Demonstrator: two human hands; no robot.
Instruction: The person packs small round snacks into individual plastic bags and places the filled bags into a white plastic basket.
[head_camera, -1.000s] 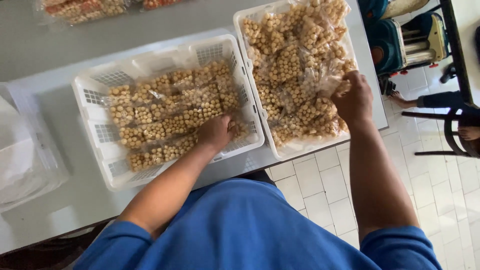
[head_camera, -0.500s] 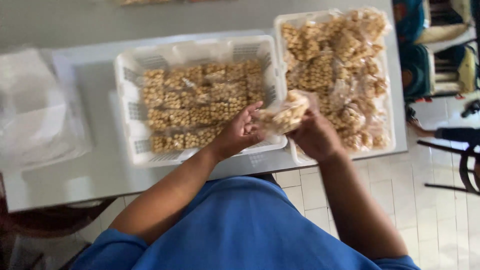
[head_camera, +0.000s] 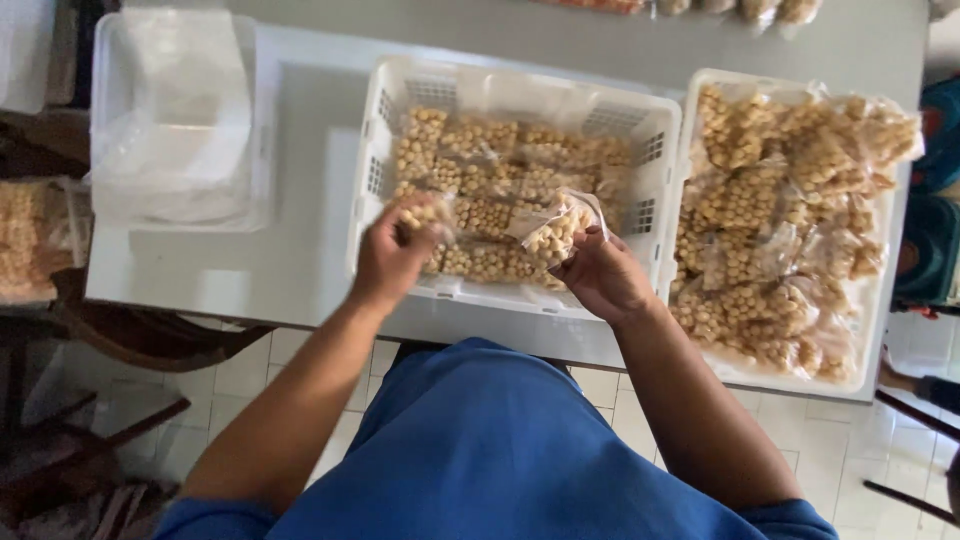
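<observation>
The right hand (head_camera: 600, 275) holds in its closed grip a clear plastic bag of small round beige snacks (head_camera: 556, 228), tilted up-left over the near edge of the white slotted plastic basket (head_camera: 520, 95), while the left hand (head_camera: 390, 255) pinches another such bag at the basket's near-left corner.

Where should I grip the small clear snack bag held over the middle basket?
Probably by its empty top flap, from above. The snack bag is tilted in the right hand, its round snacks bunched low, leaving a flat, loose end. The left hand holds another packet.
</observation>
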